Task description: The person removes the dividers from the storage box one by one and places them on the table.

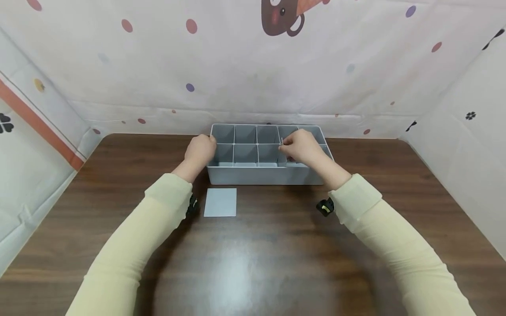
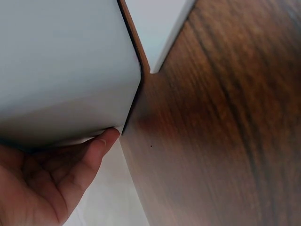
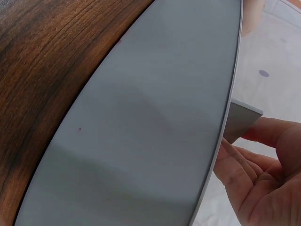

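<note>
Panel (image 3: 241, 121), thin and grey, is pinched between the right grip's (image 1: 303, 147) closed thumb and fingers at the divided box's (image 1: 253, 176) right half, whose left end the left grip (image 1: 200, 150) holds, fingers curled.

Upright grey compartment box (image 1: 253, 176), protruding divider (image 3: 241, 120)

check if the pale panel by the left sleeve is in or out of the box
Out: the panel lies on the table in front of the box.
</note>
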Demonstrator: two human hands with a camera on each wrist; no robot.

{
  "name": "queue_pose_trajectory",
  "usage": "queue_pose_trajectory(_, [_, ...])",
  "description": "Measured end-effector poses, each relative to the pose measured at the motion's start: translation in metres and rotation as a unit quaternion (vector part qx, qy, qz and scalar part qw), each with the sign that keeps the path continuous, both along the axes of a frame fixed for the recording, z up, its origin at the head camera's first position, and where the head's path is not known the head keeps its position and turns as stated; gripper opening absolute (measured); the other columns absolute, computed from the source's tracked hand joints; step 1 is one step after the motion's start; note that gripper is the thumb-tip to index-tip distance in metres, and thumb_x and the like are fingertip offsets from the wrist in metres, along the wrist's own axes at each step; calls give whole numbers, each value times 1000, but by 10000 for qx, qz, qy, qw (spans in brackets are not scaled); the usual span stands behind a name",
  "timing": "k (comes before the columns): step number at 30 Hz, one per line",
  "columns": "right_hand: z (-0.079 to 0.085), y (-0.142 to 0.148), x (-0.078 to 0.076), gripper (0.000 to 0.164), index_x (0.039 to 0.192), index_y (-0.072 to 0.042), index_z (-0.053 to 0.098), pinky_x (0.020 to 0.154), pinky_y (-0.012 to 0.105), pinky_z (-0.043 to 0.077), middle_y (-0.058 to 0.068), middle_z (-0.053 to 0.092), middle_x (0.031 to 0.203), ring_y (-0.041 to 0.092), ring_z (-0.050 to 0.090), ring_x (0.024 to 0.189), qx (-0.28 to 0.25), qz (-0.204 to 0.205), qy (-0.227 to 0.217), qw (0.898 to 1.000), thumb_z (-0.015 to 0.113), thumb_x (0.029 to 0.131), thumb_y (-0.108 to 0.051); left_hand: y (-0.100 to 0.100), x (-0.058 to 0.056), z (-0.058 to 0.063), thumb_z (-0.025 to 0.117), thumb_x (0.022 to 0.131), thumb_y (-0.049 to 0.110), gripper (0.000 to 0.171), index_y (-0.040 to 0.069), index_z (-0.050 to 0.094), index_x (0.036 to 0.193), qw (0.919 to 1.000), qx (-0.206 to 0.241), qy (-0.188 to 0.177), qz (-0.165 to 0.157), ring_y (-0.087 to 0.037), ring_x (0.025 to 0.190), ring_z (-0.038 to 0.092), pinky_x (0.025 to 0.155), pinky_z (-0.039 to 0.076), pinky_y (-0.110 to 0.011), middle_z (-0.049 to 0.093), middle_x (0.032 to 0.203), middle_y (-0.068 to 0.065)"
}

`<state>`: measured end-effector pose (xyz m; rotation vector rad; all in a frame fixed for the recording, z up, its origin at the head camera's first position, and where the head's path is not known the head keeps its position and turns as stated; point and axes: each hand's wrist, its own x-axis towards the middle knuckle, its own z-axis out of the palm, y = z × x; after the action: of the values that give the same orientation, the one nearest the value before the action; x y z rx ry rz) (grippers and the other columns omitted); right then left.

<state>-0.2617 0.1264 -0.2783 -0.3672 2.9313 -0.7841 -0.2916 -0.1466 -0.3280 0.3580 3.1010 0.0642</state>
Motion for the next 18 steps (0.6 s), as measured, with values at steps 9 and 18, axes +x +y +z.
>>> queue_pose_trajectory(9, [3,1,-1,45,54,-14,49,58,28,32,-5,48,49,10,39,50,58,42,98,9999,55,98,-13,1,-2,3,36,105,-5,37,-16,51,137,9989,-429,97,-176,-44,110,68,92,60,-48,65,121,-34])
queue_pose_trajectory(18, [7,-1,1,45,53,-15,50,60,28,33,-5,48,50,11,40,51,95,-44,179,9998,56,98,-14,1,0,2,36,105,-6,36,-17,51,136,9989,-390,200,-175,-44,107,69,90,60,-49,66,118,-34])
